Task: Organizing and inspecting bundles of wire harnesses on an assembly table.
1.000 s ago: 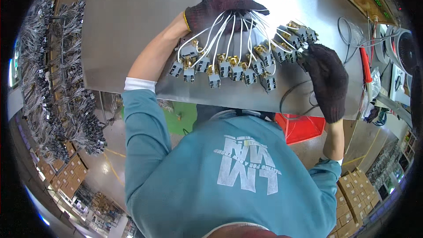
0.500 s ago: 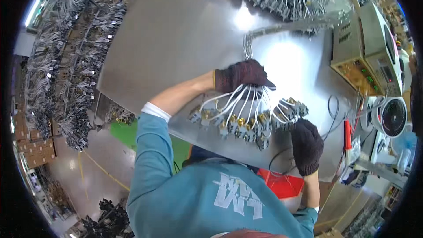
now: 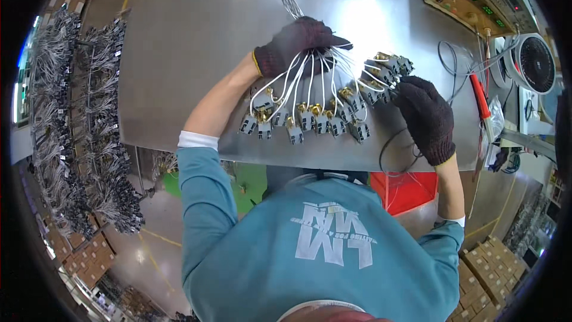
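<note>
Wires (image 3: pixel 289 1) in left grip (image 3: pixel 301 40), red bin (image 3: pixel 411 194) below

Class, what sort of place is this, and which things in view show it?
Most likely a factory workshop: rows of hanging wire bundles on the left, an electronic instrument with lit displays, and stacked cardboard boxes at lower right.

Grey metal tabletop (image 3: pixel 179 53), with a bright patch of glare toward its far right. Near the front edge lies an uneven row of grey block connectors (image 3: pixel 322 124) with brass-coloured parts and white wires (image 3: pixel 310 86). A wire bundle (image 3: pixel 289 1) extends across the far part. Right: a beige instrument (image 3: pixel 476 9), its green display lit, and a thin looped cable (image 3: pixel 439 51).
</note>
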Demonstrator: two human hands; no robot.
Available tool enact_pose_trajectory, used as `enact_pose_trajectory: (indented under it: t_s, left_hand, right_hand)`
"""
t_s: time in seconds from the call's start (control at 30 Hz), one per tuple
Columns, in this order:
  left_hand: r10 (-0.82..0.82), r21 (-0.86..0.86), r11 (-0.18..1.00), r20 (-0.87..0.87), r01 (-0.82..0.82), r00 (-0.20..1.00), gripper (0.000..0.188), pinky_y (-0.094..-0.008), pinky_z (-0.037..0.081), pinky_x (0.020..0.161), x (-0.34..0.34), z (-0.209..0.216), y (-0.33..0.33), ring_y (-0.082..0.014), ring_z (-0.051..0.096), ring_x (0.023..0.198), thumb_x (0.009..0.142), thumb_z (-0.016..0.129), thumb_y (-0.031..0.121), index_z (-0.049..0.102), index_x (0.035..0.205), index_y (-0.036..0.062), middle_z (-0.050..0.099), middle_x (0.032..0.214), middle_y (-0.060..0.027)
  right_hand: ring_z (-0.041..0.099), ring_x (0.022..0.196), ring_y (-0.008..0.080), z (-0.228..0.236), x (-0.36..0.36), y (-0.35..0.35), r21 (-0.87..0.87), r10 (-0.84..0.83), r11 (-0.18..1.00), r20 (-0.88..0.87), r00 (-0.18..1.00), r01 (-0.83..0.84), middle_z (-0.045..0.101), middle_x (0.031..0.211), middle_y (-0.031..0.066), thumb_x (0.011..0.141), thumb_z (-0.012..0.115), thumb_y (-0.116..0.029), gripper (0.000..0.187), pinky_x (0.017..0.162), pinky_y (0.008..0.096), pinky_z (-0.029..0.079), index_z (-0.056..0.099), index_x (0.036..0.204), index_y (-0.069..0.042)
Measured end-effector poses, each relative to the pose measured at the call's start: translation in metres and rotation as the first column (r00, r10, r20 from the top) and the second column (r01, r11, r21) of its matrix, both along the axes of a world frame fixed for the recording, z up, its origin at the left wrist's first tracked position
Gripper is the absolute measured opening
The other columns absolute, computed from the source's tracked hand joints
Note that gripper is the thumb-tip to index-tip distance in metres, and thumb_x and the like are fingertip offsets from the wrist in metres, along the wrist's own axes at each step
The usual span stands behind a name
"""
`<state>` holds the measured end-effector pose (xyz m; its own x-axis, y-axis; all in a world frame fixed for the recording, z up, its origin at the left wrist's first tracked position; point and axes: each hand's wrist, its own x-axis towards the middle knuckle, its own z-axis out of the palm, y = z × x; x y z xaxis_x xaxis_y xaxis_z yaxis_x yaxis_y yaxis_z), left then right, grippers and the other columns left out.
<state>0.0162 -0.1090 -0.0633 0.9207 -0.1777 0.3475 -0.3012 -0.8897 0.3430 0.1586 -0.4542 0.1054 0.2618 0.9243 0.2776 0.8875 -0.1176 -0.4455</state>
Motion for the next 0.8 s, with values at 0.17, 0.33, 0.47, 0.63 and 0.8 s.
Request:
enact_pose_trajectory:
  t_s: [0.17, 0.33, 0.47, 0.63, 0.8]
  left_hand:
    - [-0.034, -0.129, 0.991, -0.046, 0.028, 0.998, 0.051, -0.0407, 0.051, 0.085, 0.002, -0.024, 0.002, -0.0241, 0.066, 0.085, 0.093, 0.081, 0.021, 0.073, 0.143, 0.0246, 0.069, 0.089, -0.0026]
    - [-0.081, -0.209, 0.969, 0.230, 0.130, 0.970, 0.052, -0.0409, 0.053, 0.079, -0.010, 0.042, -0.017, -0.0264, 0.066, 0.080, 0.090, 0.082, 0.016, 0.073, 0.141, 0.0210, 0.067, 0.083, -0.0057]
    - [-0.063, -0.158, 0.981, 0.289, 0.113, 0.955, 0.054, -0.0408, 0.053, 0.079, -0.020, 0.048, -0.017, -0.0268, 0.066, 0.079, 0.089, 0.082, 0.014, 0.073, 0.142, 0.0203, 0.065, 0.083, -0.0067]
    - [-0.045, -0.144, 0.985, 0.319, 0.095, 0.947, 0.066, -0.0418, 0.053, 0.083, -0.021, 0.048, -0.014, -0.0278, 0.066, 0.084, 0.085, 0.081, 0.016, 0.069, 0.149, 0.0202, 0.064, 0.086, -0.0077]
    - [-0.009, -0.195, 0.980, 0.114, 0.031, 0.993, 0.066, -0.0400, 0.053, 0.081, -0.028, 0.053, -0.013, -0.0271, 0.065, 0.081, 0.083, 0.080, 0.013, 0.069, 0.148, 0.0169, 0.062, 0.083, -0.0065]
  right_hand:
    - [0.078, 0.102, 0.0348, 0.002, -0.001, -0.002, -0.097, 0.045, 0.995, 0.119, 0.992, -0.034, 0.076, 0.124, 0.0119, 0.089, 0.083, -0.005, 0.034, 0.084, 0.0425, 0.063, 0.076, 0.121, -0.013]
    - [0.078, 0.102, 0.0342, -0.008, 0.007, -0.013, -0.088, 0.057, 0.995, 0.154, 0.986, -0.044, 0.077, 0.125, 0.0113, 0.090, 0.082, -0.006, 0.030, 0.083, 0.0426, 0.064, 0.077, 0.118, -0.013]
    - [0.078, 0.102, 0.0331, -0.015, 0.011, -0.011, -0.112, 0.083, 0.992, 0.197, 0.977, -0.062, 0.077, 0.126, 0.0105, 0.090, 0.083, -0.006, 0.031, 0.084, 0.0415, 0.064, 0.077, 0.119, -0.012]
    - [0.079, 0.104, 0.0328, -0.022, 0.015, -0.006, -0.140, 0.057, 0.990, 0.216, 0.975, -0.027, 0.077, 0.127, 0.0102, 0.090, 0.085, -0.009, 0.034, 0.084, 0.0407, 0.064, 0.077, 0.122, -0.014]
    - [0.076, 0.113, 0.0230, -0.016, 0.010, -0.010, -0.089, -0.195, 0.979, -0.148, 0.970, 0.183, 0.076, 0.134, 0.0113, 0.096, 0.082, -0.009, 0.042, 0.097, 0.0338, 0.061, 0.072, 0.137, -0.007]
